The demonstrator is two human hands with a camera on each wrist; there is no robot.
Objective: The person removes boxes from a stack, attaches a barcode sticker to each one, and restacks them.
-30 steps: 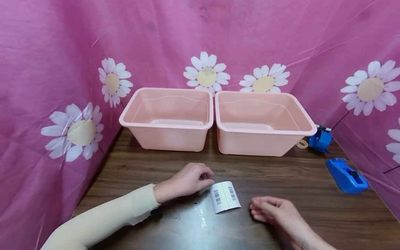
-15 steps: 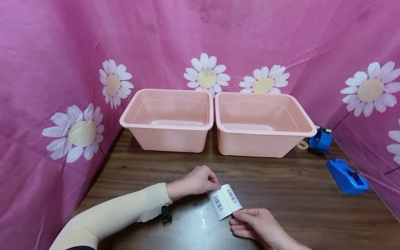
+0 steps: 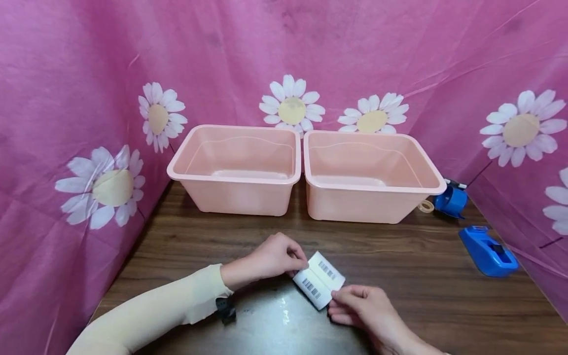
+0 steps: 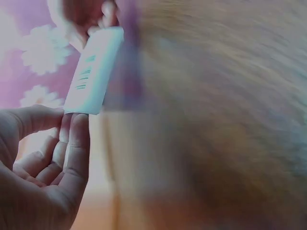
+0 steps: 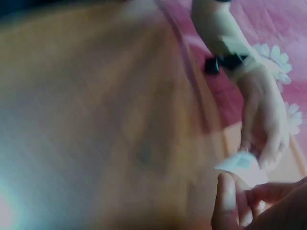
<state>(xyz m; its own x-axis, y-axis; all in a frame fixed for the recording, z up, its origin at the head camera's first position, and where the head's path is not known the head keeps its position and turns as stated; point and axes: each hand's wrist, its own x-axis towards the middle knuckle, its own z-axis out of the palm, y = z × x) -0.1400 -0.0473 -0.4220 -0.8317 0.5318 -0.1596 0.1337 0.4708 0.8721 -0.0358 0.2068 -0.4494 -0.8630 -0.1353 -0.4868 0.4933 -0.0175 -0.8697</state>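
A small white label sheet (image 3: 320,281) printed with two barcodes, a line between them, is held just over the table in the head view. My left hand (image 3: 277,256) pinches its left edge between thumb and fingers. At the lower right edge, my right hand (image 3: 366,310) pinches it too. In the left wrist view the label sheet (image 4: 93,72) looks slightly curved, gripped by my left hand (image 4: 48,163) at the near end. The right wrist view is blurred; there the label sheet (image 5: 242,165) bends between my right hand (image 5: 264,203) and the left.
Two pink plastic bins (image 3: 239,197) (image 3: 355,204) stand side by side at the back. To the right lie a blue tape dispenser (image 3: 490,254), a blue round holder (image 3: 451,201) and a tape roll (image 3: 426,206). A pink flowered cloth (image 3: 213,64) surrounds the wooden table (image 3: 213,234).
Both hands have come to the label sheet, which lay on the table between them, and taken hold of it. Since half a second ago it has turned counterclockwise.
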